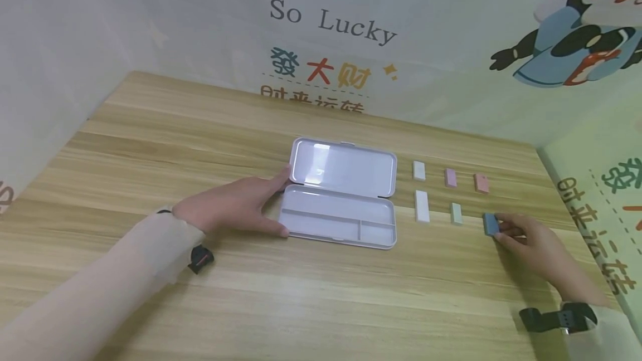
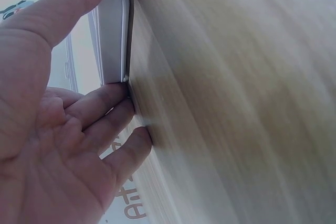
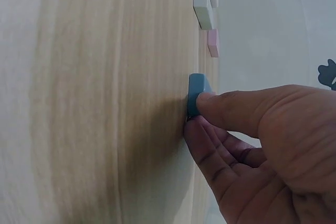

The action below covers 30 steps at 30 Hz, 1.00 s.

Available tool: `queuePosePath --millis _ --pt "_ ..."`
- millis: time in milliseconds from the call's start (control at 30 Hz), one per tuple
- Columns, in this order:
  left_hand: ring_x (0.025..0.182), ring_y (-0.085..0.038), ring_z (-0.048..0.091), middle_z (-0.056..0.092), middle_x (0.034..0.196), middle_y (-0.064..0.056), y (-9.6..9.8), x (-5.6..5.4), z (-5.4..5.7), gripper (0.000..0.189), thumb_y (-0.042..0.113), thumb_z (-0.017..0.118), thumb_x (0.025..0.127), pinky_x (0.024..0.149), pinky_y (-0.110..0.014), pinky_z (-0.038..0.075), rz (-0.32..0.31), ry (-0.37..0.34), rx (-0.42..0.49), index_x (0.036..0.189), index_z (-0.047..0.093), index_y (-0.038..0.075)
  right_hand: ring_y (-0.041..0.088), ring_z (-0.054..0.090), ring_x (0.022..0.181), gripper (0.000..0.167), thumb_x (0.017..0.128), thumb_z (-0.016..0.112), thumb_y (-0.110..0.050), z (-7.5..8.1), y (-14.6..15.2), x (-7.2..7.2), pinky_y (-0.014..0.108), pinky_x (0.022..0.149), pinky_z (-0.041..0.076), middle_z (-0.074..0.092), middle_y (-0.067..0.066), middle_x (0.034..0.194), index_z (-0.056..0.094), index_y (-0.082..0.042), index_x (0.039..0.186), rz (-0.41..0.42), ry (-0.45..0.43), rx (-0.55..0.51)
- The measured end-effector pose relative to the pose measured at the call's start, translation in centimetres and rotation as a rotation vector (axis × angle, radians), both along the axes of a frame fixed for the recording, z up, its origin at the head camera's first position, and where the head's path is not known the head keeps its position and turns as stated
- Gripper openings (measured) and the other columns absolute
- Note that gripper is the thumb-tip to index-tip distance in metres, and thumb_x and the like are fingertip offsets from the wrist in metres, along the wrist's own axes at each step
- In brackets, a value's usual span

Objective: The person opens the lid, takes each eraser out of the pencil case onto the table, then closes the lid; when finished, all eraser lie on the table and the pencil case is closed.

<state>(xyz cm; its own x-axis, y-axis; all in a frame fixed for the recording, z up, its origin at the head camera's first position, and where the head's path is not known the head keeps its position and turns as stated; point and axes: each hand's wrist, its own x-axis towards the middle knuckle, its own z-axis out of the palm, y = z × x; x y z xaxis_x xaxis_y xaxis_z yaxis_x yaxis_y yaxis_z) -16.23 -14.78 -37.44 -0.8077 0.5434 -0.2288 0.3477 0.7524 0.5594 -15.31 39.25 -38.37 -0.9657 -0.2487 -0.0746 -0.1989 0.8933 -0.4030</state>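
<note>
A white pencil case (image 1: 338, 194) lies open, its lid (image 1: 346, 169) folded back behind the tray, which has divided compartments. My left hand (image 1: 238, 205) spreads along the case's left end, thumb at the front corner and forefinger by the lid. In the left wrist view the thumb touches the case wall (image 2: 113, 40) and the other fingers rest against the table. At the right, my right hand (image 1: 534, 244) pinches a small blue eraser (image 1: 490, 224) between thumb and fingers. The right wrist view shows the blue eraser (image 3: 195, 90) on edge, right at the tabletop.
Between case and right hand lie two white blocks (image 1: 422, 206), a pale green one (image 1: 456, 214), a lilac one (image 1: 451, 177) and a pink one (image 1: 481, 183), in two rows. A printed cloth (image 1: 331, 32) hangs behind the wooden table (image 1: 281, 299) and at its sides.
</note>
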Motion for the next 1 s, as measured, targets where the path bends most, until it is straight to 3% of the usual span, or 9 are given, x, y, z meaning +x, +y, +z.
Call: queuePosePath --millis 133,200,300,367,433,533,667,833,1000 --pt "0.15 -0.038 0.047 0.045 0.163 -0.022 0.0 0.1 0.1 0.119 0.048 0.083 0.087 0.127 -0.054 0.036 0.001 -0.002 0.005 0.167 0.009 0.0 0.052 0.07 0.103 0.043 0.099 0.065 0.001 0.3 -0.1 0.0 0.046 0.079 0.064 0.068 0.038 0.115 0.053 0.021 0.136 0.0 0.017 0.007" --pt "0.149 -0.037 0.048 0.046 0.163 -0.021 0.0 0.2 0.2 0.119 0.048 0.083 0.086 0.127 -0.054 0.036 0.004 -0.002 0.007 0.168 0.009 0.001 0.051 0.07 0.101 0.042 0.1 0.064 -0.001 0.5 -0.3 0.0 0.034 0.075 0.064 0.067 0.038 0.115 0.054 0.02 0.135 -0.01 0.055 0.003" --pt "0.15 -0.035 0.048 0.046 0.164 -0.018 0.0 0.2 0.3 0.119 0.048 0.084 0.086 0.128 -0.053 0.036 0.014 -0.008 0.01 0.168 0.01 0.003 0.013 0.071 0.095 0.036 0.101 0.064 -0.002 0.7 -0.9 -0.4 0.013 0.071 0.054 0.068 0.036 0.112 0.059 0.018 0.131 -0.021 0.163 -0.023" --pt "0.149 -0.035 0.049 0.047 0.163 -0.019 0.0 0.2 0.3 0.119 0.048 0.084 0.086 0.127 -0.053 0.037 0.014 -0.008 0.009 0.168 0.011 0.003 -0.013 0.057 0.094 0.034 0.103 0.062 -0.004 1.0 -1.6 -0.8 0.007 0.072 0.052 0.068 0.035 0.113 0.061 0.015 0.13 -0.029 0.211 -0.042" --pt "0.148 -0.036 0.05 0.047 0.162 -0.02 0.0 0.2 0.3 0.119 0.049 0.083 0.086 0.127 -0.054 0.037 0.008 -0.003 0.006 0.168 0.011 0.002 -0.027 0.041 0.094 0.032 0.104 0.062 -0.007 1.3 -2.5 -1.3 0.008 0.076 0.055 0.07 0.032 0.114 0.063 0.012 0.13 -0.019 0.247 -0.062" --pt "0.147 -0.038 0.051 0.049 0.16 -0.022 -0.1 0.1 0.3 0.118 0.049 0.082 0.087 0.126 -0.054 0.038 -0.005 0.009 0.001 0.167 0.011 -0.001 -0.008 0.063 0.098 0.033 0.107 0.059 -0.013 2.0 -4.4 -2.1 0.027 0.085 0.062 0.072 0.03 0.119 0.064 0.007 0.133 0.01 0.246 -0.068" --pt "0.148 -0.038 0.05 0.047 0.161 -0.022 0.0 0.1 0.1 0.119 0.049 0.083 0.087 0.127 -0.054 0.037 -0.006 0.006 0.001 0.167 0.009 0.001 0.043 0.07 0.113 0.04 0.111 0.053 -0.024 3.0 -7.4 -3.4 0.054 0.097 0.06 0.071 0.029 0.127 0.06 0.004 0.139 0.057 0.155 -0.067" --pt "0.147 -0.04 0.051 0.049 0.16 -0.023 0.0 0.1 0.0 0.121 0.05 0.083 0.086 0.126 -0.055 0.038 -0.006 0.019 0.005 0.167 0.007 0.001 0.045 0.066 0.124 0.047 0.111 0.051 -0.034 3.9 -11.3 -5.5 0.062 0.105 0.054 0.067 0.025 0.139 0.058 -0.002 0.145 0.075 0.026 -0.109" --pt "0.147 -0.041 0.05 0.048 0.16 -0.024 -0.1 0.1 -0.1 0.121 0.049 0.083 0.086 0.126 -0.055 0.037 0.002 0.015 0.011 0.168 0.007 0.001 0.041 0.067 0.128 0.046 0.111 0.051 -0.03 3.6 -14.3 -7.5 0.051 0.108 0.056 0.067 0.023 0.14 0.057 -0.002 0.147 0.089 -0.017 -0.246"
